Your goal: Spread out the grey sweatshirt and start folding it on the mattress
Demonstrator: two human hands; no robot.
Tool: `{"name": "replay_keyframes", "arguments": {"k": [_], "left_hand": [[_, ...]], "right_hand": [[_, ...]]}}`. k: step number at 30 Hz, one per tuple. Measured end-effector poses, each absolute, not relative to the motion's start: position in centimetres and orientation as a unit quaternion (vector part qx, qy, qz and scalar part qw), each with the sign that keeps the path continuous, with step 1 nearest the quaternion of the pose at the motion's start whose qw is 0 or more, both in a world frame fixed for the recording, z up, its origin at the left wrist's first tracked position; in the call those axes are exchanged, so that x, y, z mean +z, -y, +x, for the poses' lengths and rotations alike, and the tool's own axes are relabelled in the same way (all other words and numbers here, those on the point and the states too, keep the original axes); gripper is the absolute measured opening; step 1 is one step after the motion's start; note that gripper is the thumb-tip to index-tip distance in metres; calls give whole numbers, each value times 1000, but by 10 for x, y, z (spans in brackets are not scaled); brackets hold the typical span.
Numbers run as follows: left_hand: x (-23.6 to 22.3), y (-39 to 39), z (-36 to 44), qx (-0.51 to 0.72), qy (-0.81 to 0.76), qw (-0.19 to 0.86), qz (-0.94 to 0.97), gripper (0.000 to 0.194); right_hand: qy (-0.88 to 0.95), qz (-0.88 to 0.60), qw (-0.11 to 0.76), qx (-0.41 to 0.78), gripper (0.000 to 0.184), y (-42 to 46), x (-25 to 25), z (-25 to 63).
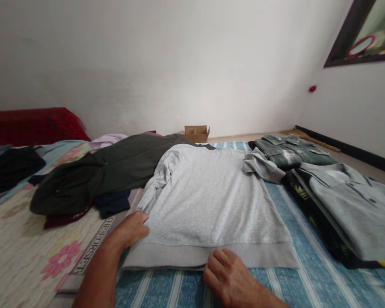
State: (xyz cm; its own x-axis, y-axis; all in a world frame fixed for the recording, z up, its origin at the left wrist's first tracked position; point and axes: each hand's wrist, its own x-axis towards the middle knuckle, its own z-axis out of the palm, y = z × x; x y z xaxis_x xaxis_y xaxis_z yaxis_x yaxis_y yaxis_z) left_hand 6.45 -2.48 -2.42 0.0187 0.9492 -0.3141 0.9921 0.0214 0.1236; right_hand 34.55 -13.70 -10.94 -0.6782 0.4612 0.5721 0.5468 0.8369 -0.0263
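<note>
One light grey knit sweatshirt (208,201) lies spread flat, front down, on the blue striped bed sheet (308,282), its ribbed hem toward the viewer and both sleeves folded in near the collar end. Two hands are on it. The left hand (130,231) rests flat and unclenched on the hem's left corner, grasping nothing. The right hand (227,273) has its fingers curled at the middle of the hem's lower edge; whether it pinches the cloth cannot be told.

To the right sit two folded stacks: one with a grey collared polo shirt (349,205) on top of a dark printed garment, and behind it one folded green denim shirt (288,152). To the left lies one loose heap of dark olive clothing (105,171) on a floral bedcover (22,252). One small open cardboard box (196,132) stands by the wall.
</note>
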Motion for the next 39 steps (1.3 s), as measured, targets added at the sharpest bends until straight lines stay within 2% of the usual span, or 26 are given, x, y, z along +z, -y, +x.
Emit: {"name": "replay_keyframes", "arguments": {"k": [4,6,9,13,19,28,34,39], "left_hand": [[-5,30,82,-111,-717,80,684,5],[7,38,101,-106,-722,23,684,15],[9,50,143,-33,-674,-35,737,31],[-28,58,197,36,-523,4,851,39],[-84,48,213,1,-490,73,868,49],[-93,46,205,47,-473,57,878,47],[-90,47,208,41,-479,57,875,46],[-89,47,209,43,-481,67,873,46]], "right_hand": [[913,-279,286,-79,13,134,-118,344],[912,-279,288,-89,13,133,-119,343],[906,-278,302,-103,14,131,-117,342],[894,-277,332,-118,18,129,-116,341],[890,-290,325,-130,15,125,-122,343],[906,-325,253,-95,10,130,-115,376],[853,-410,282,-155,21,138,-110,405],[808,-490,245,-215,35,140,-120,435]]}}
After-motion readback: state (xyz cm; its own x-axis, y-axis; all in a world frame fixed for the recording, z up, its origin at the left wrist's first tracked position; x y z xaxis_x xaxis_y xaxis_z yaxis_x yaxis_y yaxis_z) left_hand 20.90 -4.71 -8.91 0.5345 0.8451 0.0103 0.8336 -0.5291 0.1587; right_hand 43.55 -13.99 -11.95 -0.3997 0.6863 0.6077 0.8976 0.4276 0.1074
